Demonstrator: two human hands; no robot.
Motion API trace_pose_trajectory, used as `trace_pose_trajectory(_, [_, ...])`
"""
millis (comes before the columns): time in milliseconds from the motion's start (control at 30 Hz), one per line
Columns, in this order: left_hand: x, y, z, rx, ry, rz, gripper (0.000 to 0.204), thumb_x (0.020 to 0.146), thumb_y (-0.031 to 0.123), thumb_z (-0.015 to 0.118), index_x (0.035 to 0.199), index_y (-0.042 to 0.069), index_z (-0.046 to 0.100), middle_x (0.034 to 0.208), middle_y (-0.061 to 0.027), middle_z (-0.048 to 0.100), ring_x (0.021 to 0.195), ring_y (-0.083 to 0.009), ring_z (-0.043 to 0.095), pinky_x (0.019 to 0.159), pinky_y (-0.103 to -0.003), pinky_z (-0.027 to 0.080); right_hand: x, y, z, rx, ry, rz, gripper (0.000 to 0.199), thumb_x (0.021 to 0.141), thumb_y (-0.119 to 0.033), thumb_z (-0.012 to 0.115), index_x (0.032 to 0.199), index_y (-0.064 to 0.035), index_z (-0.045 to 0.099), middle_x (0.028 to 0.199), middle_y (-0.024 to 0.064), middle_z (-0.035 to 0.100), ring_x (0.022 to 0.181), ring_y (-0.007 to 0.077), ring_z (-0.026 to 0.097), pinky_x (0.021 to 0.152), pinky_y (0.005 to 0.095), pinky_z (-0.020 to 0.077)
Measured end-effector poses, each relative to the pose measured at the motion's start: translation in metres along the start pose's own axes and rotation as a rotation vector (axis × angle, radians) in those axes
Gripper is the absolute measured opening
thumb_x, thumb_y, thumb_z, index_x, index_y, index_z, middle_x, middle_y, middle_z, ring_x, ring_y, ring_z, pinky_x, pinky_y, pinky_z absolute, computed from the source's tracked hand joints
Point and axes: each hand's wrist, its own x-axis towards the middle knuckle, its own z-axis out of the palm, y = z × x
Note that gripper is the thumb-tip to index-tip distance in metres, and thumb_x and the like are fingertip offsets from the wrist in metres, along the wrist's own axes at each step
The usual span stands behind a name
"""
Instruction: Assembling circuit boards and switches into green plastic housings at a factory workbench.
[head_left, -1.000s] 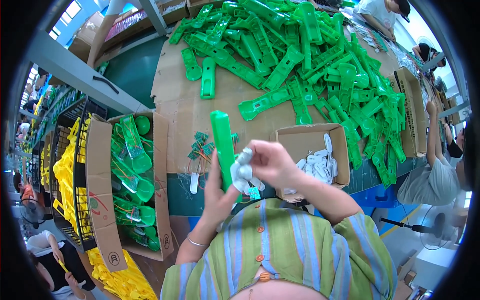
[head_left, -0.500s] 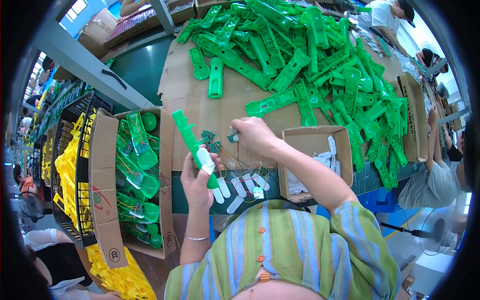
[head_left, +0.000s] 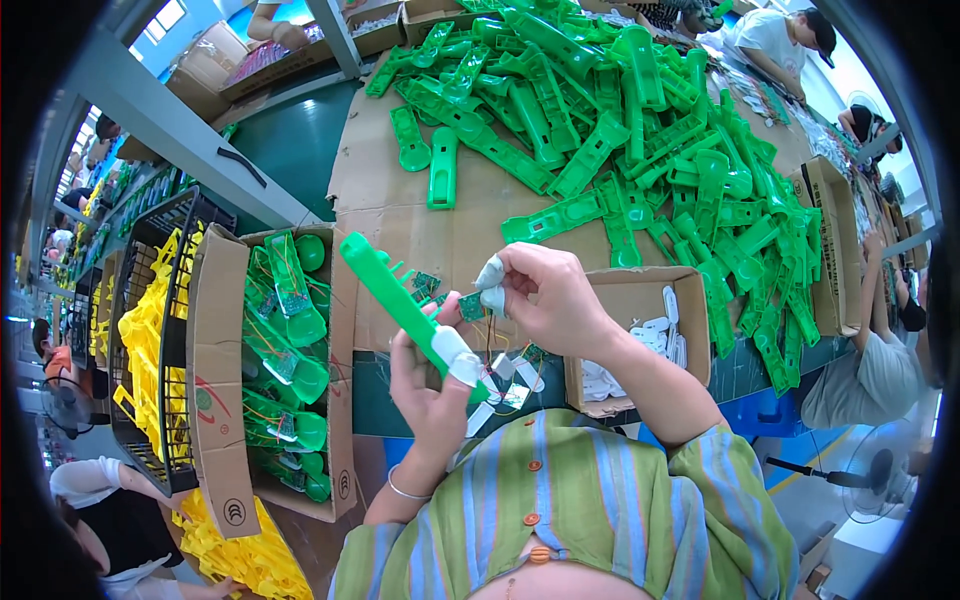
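My left hand (head_left: pixel 428 398) is closed round a long green plastic shell (head_left: pixel 392 295), which slants from upper left to lower right. White wrapping covers its thumb, which presses on the shell. One of its fingertips reaches past the shell to a small green circuit board (head_left: pixel 470 306). That board is pinched by my right hand (head_left: pixel 550 300), whose thumb and fingertip wear pale covers. Thin wires run down from the board towards white oval pieces (head_left: pixel 528 374) at the table's near edge. Another small circuit board (head_left: pixel 425 284) lies just behind the shell on the cardboard.
A big heap of green shells (head_left: pixel 600 130) covers the far side. An open cardboard box (head_left: pixel 690 385) of white parts stands right; another box (head_left: pixel 345 400) holds wired green shells at left. Beyond it is a black basket (head_left: pixel 172 400) with yellow parts. Other people work around.
My right hand has come nearer to my left, bringing the circuit board beside the green shell. My left hand and the shell have shifted slightly right and towards me.
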Motion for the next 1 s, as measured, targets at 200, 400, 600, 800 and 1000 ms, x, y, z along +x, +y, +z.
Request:
trace_pose_trajectory(200, [0.022, -0.017, -0.032, -0.706, -0.257, -0.422, 0.052, 0.085, 0.015, 0.054, 0.129, -0.006, 0.034, 0.125, -0.0135, 0.048, 0.115, -0.0241, 0.047, 0.094, -0.037, 0.041, -0.005, -0.016, -0.006, 0.369, -0.126, 0.105, 0.009, 0.078, 0.006, 0.058, 0.086, 0.0020, 0.056, 0.075, 0.0031, 0.055, 0.069, 0.0065, 0.055, 0.061, 0.0219, 0.0482])
trace_pose_trajectory(400, [0.008, -0.034, -0.040, -0.820, -0.297, -0.422, 0.040, 0.088, 0.015, 0.050, 0.123, -0.003, 0.040, 0.119, -0.0157, 0.052, 0.106, -0.0297, 0.054, 0.091, -0.045, 0.044, -0.007, -0.027, 0.003, -0.005, -0.089, -0.182, 0.014, 0.071, 0.007, 0.058, 0.082, 0.0011, 0.055, 0.071, 0.0086, 0.050, 0.062, 0.0184, 0.054, 0.053, 0.0303, 0.0427])
trace_pose_trajectory(600, [0.008, -0.035, -0.033, -0.858, -0.300, -0.423, 0.037, 0.090, 0.017, 0.047, 0.122, 0.000, 0.041, 0.116, -0.0135, 0.053, 0.106, -0.0261, 0.054, 0.090, -0.041, 0.045, -0.009, -0.024, 0.011, -0.145, -0.039, -0.273, 0.017, 0.069, 0.004, 0.058, 0.084, 0.0002, 0.055, 0.077, 0.0125, 0.049, 0.066, 0.0279, 0.052, 0.057, 0.0352, 0.0446])
trace_pose_trajectory(800, [0.009, -0.030, -0.028, -0.889, -0.239, -0.399, 0.038, 0.090, 0.016, 0.048, 0.123, 0.000, 0.041, 0.116, -0.0137, 0.053, 0.105, -0.0255, 0.055, 0.089, -0.038, 0.046, -0.020, -0.021, 0.022, -0.408, 0.047, -0.501, 0.024, 0.063, -0.002, 0.062, 0.085, 0.0030, 0.054, 0.083, 0.0123, 0.048, 0.069, 0.0248, 0.054, 0.059, 0.0337, 0.0476])
trace_pose_trajectory(1000, [0.005, -0.029, -0.027, -0.821, -0.287, -0.366, 0.040, 0.091, 0.020, 0.047, 0.126, 0.001, 0.039, 0.118, -0.0130, 0.052, 0.107, -0.0234, 0.054, 0.090, -0.035, 0.046, -0.024, -0.030, 0.019, -0.507, 0.107, -0.617, 0.026, 0.060, -0.004, 0.063, 0.083, 0.0042, 0.055, 0.083, 0.0119, 0.048, 0.071, 0.0250, 0.054, 0.057, 0.0311, 0.0488])
